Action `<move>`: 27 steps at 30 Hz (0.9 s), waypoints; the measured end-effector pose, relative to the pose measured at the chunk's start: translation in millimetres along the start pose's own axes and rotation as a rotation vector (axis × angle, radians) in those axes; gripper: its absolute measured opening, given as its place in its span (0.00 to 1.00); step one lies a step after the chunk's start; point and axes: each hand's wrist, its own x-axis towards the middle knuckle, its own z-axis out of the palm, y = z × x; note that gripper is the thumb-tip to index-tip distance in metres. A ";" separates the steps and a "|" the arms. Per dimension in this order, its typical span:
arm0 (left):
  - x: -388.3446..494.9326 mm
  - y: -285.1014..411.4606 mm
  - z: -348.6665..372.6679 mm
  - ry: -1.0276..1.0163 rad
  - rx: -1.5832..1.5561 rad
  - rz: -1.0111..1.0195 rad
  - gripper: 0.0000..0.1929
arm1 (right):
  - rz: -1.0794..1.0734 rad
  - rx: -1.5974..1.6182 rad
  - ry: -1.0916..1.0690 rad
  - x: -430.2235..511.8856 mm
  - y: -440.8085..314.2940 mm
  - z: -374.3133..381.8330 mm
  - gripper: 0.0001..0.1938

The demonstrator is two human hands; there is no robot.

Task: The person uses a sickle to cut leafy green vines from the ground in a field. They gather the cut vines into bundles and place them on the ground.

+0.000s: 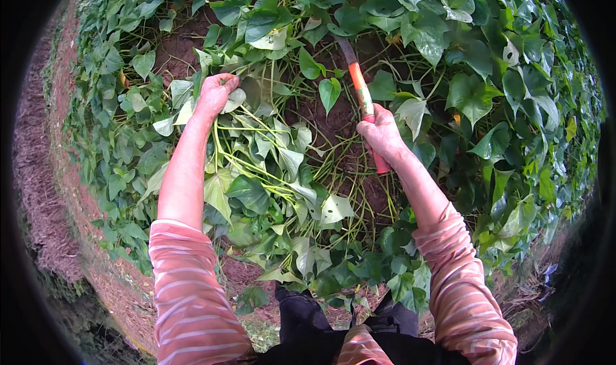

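My right hand (382, 131) grips the worn red-orange handle of a sickle (360, 87). Its dark, slightly curved blade (346, 50) points away from me, and the tip is lost under leaves. To the left, my left hand (217, 94) is closed at the thumb and fingers on leafy vine stems, apparently sweet potato. Pale cut-looking stems (260, 172) and upturned leaves (284, 160) lie in a loose heap just below that hand. Between the hands, bare stems (349, 182) run over reddish-brown soil (322, 117).
Dense heart-shaped foliage (471, 95) spreads at the right and far side, with more foliage (115, 124) at the left. A strip of reddish ground (91, 211) borders the bed, beside dry brown plant matter (43, 158). My dark-trousered legs (303, 314) stand at the near edge.
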 end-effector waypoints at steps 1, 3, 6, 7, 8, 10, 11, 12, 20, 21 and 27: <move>2.3 -3.5 -2.2 0.033 0.010 0.016 0.10 | -0.014 -0.005 0.008 1.2 -1.8 4.2 0.10; 5.1 -11.3 -1.0 0.066 0.030 -0.017 0.10 | 0.038 -0.067 0.013 7.1 -5.0 10.6 0.10; 6.8 -21.3 6.5 0.052 0.101 0.066 0.11 | 0.036 -0.101 -0.040 29.8 -14.2 23.2 0.13; 4.7 -25.0 9.2 0.041 0.059 0.054 0.11 | 0.003 -0.146 -0.039 35.6 -17.0 25.7 0.12; 3.1 -28.6 12.3 0.009 -0.006 0.081 0.11 | -0.050 -0.241 -0.021 37.8 -18.4 26.8 0.12; 1.9 -33.0 6.3 0.053 0.037 -0.010 0.11 | 0.001 -0.182 0.004 25.0 -11.9 20.1 0.11; 1.8 -35.0 2.2 0.070 -0.016 0.044 0.11 | -0.015 -0.063 0.023 7.3 -3.5 10.1 0.11; -0.4 -37.0 -2.9 0.108 -0.049 0.037 0.11 | 0.042 0.017 0.049 -15.4 7.2 -0.7 0.10; -101.8 -49.1 35.2 0.208 -0.231 0.070 0.12 | 0.114 0.238 0.193 -81.6 68.2 -50.0 0.09; -120.7 -49.9 51.4 0.234 -0.203 -0.020 0.11 | 0.130 0.186 0.192 -80.7 74.9 -51.4 0.09; -144.0 -28.0 126.7 -0.466 0.617 -0.037 0.13 | 0.220 -0.280 0.188 -87.3 117.6 -62.7 0.11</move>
